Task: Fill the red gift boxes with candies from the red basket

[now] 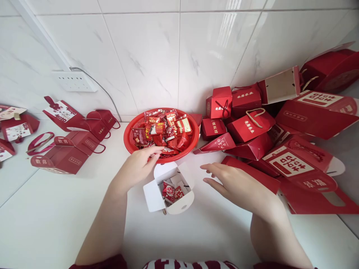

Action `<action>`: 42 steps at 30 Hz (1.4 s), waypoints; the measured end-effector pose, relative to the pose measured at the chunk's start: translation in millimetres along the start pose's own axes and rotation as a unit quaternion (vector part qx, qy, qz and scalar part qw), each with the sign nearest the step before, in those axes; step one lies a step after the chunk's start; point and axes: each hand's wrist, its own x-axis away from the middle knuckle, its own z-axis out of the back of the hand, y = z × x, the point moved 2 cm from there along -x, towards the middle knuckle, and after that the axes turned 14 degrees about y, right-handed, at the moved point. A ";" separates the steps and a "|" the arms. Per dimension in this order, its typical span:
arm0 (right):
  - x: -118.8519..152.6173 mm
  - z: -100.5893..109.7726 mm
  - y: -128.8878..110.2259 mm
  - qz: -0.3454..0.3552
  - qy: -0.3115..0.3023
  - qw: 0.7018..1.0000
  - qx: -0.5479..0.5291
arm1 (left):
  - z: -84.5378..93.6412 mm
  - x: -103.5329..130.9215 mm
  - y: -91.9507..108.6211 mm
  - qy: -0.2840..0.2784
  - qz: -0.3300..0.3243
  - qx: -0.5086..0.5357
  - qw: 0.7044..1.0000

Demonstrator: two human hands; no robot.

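In the head view an opened gift box [155, 198] with white inner flaps spread stands before me. Inside it lie red-wrapped candies [168, 191]. Behind it is a red plastic basket [129, 139] heaped with candies in red, gold and cream wrappers [157, 129]. My left hand [143, 161] reaches over the basket's front rim, its fingers stretched out beside the nearest candies and the thumb apart. Nothing shows in it. To the right of the box hovers my right hand [220, 178], fingers extended and thumb apart, holding nothing visible.
Several red boxes [251, 125], some with rope handles, are piled on the right. More red boxes [75, 149] sit on the left beside a pink ribbon loop [40, 144]. A power strip [73, 81] and its cable are on the tiled wall behind the white table [92, 198].
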 end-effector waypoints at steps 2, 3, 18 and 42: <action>-0.7 -2.0 0.4 0.006 0.004 1.000 0.000 | 4.2 -6.2 -16.7 0.037 0.024 -0.057 0.997; -1.5 -3.1 -0.3 0.013 0.010 1.000 -0.006 | 5.7 -9.8 -25.9 0.054 0.035 -0.084 0.994; -17.6 -5.7 -25.3 0.194 0.129 0.970 -0.063 | -33.5 -95.0 -96.4 -0.045 0.073 -0.177 0.980; -18.0 -1.9 -21.3 0.170 0.122 0.977 -0.042 | -59.1 -112.6 -99.5 -0.280 0.070 -0.285 0.914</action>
